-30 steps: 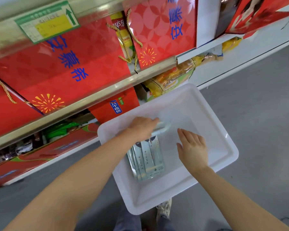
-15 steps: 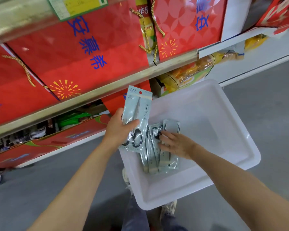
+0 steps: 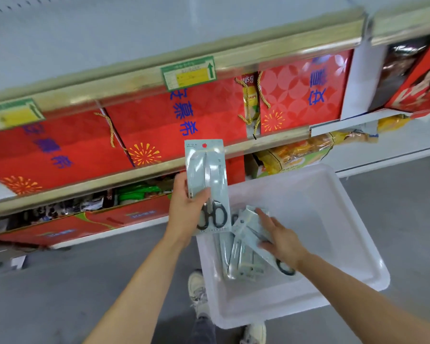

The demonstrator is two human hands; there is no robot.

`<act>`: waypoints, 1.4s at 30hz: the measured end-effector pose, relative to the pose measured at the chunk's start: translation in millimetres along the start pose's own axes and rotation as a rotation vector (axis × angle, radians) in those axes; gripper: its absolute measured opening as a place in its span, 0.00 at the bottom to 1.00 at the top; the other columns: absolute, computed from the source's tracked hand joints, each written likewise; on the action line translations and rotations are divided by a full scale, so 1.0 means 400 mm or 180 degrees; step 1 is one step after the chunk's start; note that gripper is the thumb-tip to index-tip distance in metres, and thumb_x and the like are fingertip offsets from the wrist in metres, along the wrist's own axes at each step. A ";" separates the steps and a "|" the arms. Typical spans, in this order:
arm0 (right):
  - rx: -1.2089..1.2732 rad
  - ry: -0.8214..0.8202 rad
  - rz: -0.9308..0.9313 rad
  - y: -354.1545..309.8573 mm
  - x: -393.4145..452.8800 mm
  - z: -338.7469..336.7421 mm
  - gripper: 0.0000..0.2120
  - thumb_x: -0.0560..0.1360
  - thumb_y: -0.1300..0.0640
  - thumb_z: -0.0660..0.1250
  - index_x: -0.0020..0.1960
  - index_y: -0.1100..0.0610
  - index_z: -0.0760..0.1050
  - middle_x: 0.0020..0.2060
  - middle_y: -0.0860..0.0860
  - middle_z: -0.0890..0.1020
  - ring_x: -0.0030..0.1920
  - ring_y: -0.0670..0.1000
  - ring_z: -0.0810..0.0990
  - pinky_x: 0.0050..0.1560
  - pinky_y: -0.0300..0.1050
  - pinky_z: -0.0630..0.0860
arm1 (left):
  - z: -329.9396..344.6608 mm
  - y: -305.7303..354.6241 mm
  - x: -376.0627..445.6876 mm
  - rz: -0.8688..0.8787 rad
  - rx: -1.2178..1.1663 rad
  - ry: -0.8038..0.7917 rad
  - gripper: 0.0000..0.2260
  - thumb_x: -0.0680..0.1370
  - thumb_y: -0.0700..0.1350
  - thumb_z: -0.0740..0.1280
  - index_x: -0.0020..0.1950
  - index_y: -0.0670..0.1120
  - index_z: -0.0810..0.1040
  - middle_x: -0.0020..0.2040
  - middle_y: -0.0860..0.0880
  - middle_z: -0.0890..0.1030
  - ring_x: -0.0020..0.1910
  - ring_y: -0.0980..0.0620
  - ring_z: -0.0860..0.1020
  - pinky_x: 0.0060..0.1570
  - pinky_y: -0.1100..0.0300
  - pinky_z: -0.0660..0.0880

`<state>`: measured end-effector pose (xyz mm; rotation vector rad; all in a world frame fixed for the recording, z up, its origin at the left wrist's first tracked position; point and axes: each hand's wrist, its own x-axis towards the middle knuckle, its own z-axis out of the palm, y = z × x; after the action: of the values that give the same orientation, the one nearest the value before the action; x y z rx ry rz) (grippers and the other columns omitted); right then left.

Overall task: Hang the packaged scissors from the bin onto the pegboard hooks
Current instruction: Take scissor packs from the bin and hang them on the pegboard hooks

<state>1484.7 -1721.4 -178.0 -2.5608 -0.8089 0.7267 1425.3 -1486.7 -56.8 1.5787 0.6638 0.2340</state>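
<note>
The packaged scissors [image 3: 207, 187] stood upright above the bin's [image 3: 333, 264] left rim, just in front of the shelf edge [image 3: 139, 170] — open floor lay left of the bin. The left hand [image 3: 186, 209] pinched its lower half, thumb in front. The right hand [image 3: 281, 238] — fingers [image 3: 265, 217] spread — pressed the loose packs [image 3: 243, 254] inside the bin.

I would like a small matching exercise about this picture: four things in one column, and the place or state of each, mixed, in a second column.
1. left hand
2. right hand
3. white bin
4. red gift boxes

a. on the shelf
b. on the floor by the shoes
c. holds one scissors pack upright
d. rests on the packs in the bin

Pairs: 1-c, 2-d, 3-b, 4-a
</note>
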 end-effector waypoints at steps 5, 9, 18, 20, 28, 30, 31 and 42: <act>0.1314 0.1195 -0.0128 -0.176 0.022 -0.217 0.42 0.70 0.53 0.75 0.76 0.40 0.56 0.56 0.48 0.73 0.52 0.47 0.74 0.51 0.43 0.74 | -0.035 0.182 -0.006 0.0684 -0.0130 0.0414 0.34 0.76 0.37 0.69 0.75 0.64 0.61 0.70 0.48 0.74 0.65 0.48 0.76 0.62 0.47 0.75; 0.1854 0.2143 -0.0196 -0.328 0.025 -0.431 0.42 0.67 0.55 0.78 0.76 0.44 0.61 0.57 0.44 0.72 0.54 0.38 0.67 0.55 0.31 0.66 | -0.082 0.363 -0.001 0.1154 -0.0194 0.0885 0.34 0.74 0.39 0.71 0.74 0.62 0.64 0.71 0.54 0.73 0.69 0.50 0.73 0.67 0.44 0.72; 0.2426 0.2908 -0.0871 -0.655 -0.013 -0.793 0.41 0.68 0.54 0.78 0.75 0.44 0.62 0.52 0.44 0.74 0.56 0.44 0.73 0.61 0.40 0.69 | -0.193 0.717 0.034 0.2053 -0.0522 0.1372 0.35 0.71 0.43 0.74 0.72 0.68 0.65 0.69 0.52 0.76 0.65 0.51 0.77 0.63 0.45 0.75; 0.2544 0.2997 -0.1001 -0.720 -0.011 -0.843 0.41 0.68 0.54 0.77 0.75 0.43 0.62 0.50 0.45 0.74 0.54 0.43 0.73 0.58 0.37 0.68 | -0.222 0.771 0.050 0.2223 -0.0549 0.1411 0.35 0.71 0.45 0.73 0.73 0.66 0.65 0.71 0.55 0.73 0.69 0.53 0.74 0.65 0.45 0.74; 0.2804 0.3204 -0.1489 -0.906 0.026 -0.979 0.40 0.68 0.53 0.77 0.75 0.43 0.62 0.50 0.27 0.68 0.50 0.27 0.69 0.51 0.19 0.61 | -0.332 0.962 0.144 0.2685 -0.0551 0.1406 0.35 0.74 0.44 0.73 0.73 0.69 0.61 0.73 0.61 0.69 0.70 0.57 0.71 0.68 0.49 0.72; 0.2832 0.3226 -0.1561 -0.940 0.036 -1.006 0.40 0.68 0.52 0.77 0.75 0.43 0.62 0.52 0.29 0.70 0.54 0.30 0.69 0.56 0.24 0.61 | -0.349 1.006 0.174 0.2716 -0.0562 0.1361 0.35 0.75 0.43 0.73 0.76 0.63 0.61 0.69 0.65 0.70 0.68 0.60 0.73 0.67 0.52 0.73; 0.2843 0.3238 -0.1597 -0.956 0.042 -1.017 0.40 0.68 0.52 0.77 0.75 0.43 0.62 0.55 0.31 0.70 0.57 0.32 0.68 0.58 0.27 0.62 | -0.356 1.025 0.188 0.2715 -0.0535 0.1360 0.35 0.75 0.43 0.73 0.77 0.61 0.61 0.65 0.69 0.70 0.66 0.62 0.73 0.66 0.54 0.73; 0.2726 0.3286 -0.1692 -1.044 0.122 -1.052 0.40 0.69 0.51 0.77 0.75 0.43 0.61 0.52 0.24 0.66 0.51 0.18 0.64 0.49 0.17 0.61 | -0.386 1.088 0.314 0.2682 -0.0300 0.1334 0.36 0.76 0.44 0.73 0.79 0.57 0.59 0.56 0.65 0.74 0.59 0.54 0.78 0.58 0.59 0.76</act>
<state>1580.1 -1443.3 339.1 -1.4816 -0.5597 -0.3724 1564.5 -1283.2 353.2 1.6543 0.2517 1.2251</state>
